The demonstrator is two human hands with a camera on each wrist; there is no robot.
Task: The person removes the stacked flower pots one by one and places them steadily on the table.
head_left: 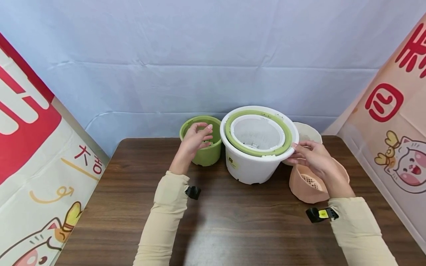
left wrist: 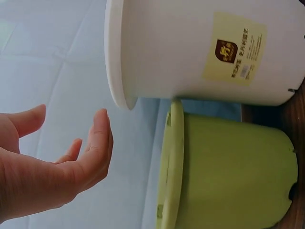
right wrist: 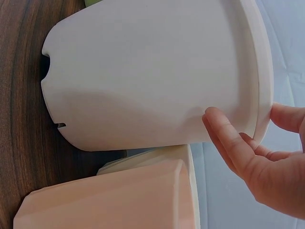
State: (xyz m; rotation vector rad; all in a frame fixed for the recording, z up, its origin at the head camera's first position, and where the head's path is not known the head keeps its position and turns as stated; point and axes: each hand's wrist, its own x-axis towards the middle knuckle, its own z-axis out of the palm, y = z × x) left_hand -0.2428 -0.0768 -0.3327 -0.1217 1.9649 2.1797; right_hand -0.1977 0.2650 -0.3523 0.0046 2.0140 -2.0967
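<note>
A large white flowerpot stands upright on the table, a yellow label on its wall. Nested inside it are a green-rimmed pot and a smaller white pot. My right hand holds the large pot's right rim, thumb at the edge and fingers against the outer wall under the lip. My left hand hovers above a green flowerpot to the left, holding nothing. In the left wrist view its fingers are loosely bent, apart from both pots.
A pink pot with a perforated bottom stands at the right, partly under my right forearm. Behind it is a cream pot. The wooden table meets a pale blue cloth at the back. Printed banners flank both sides.
</note>
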